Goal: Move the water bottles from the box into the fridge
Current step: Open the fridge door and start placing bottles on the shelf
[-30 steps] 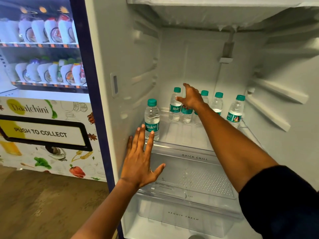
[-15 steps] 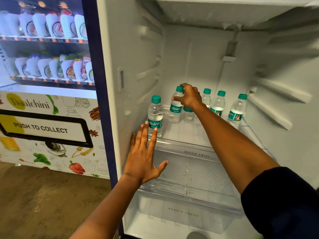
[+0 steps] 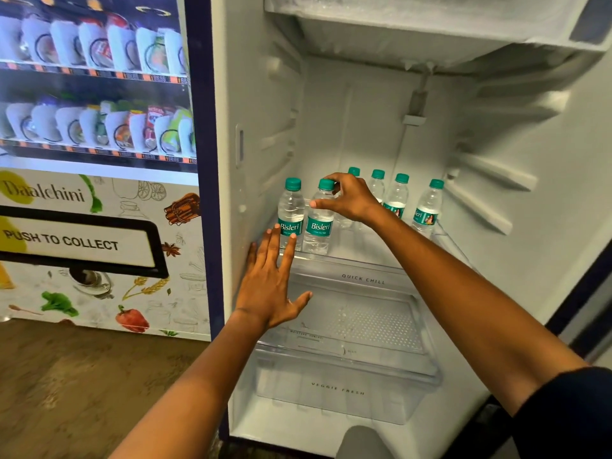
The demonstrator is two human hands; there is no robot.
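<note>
Nearest, at the bottom edge, a brown wood-patterned floor (image 3: 66,385) runs up to the foot of the open fridge (image 3: 530,226), and a dark sleeve (image 3: 569,415) covers the right upper arm. Low inside the fridge sits a clear drawer (image 3: 337,395) printed "VEGGIE FRESH", and over it a clear tray (image 3: 364,319) with a dotted floor and the words "QUICK CHILL" on its far rim.

The left hand (image 3: 270,283) is spread flat, fingers straight and apart, against the front left corner of the glass shelf (image 3: 367,246); whether it presses the fridge wall or merely hovers before it cannot be told. Its fingertips overlap the label of the left bottle (image 3: 291,213), which stands upright at the shelf's front left.

Just beside that one stands the second bottle (image 3: 319,223), upright, touching or nearly touching it. The right hand (image 3: 351,200) grips this bottle from above, fingers curled around its green cap and neck, thumb stretched out to the left.

Farther back on the same shelf four more bottles stand upright: the back bottle (image 3: 353,172) mostly hidden by the hand, then the fourth bottle (image 3: 377,185), the fifth bottle (image 3: 399,195) and the right bottle (image 3: 429,207), set a little apart from the rest.

The walls are white with moulded shelf rails, and frost clings under the freezer box (image 3: 430,24) overhead. To the left stands a vending machine (image 3: 92,200), lit, with rows of packets and a "PUSH TO COLLECT" flap.
</note>
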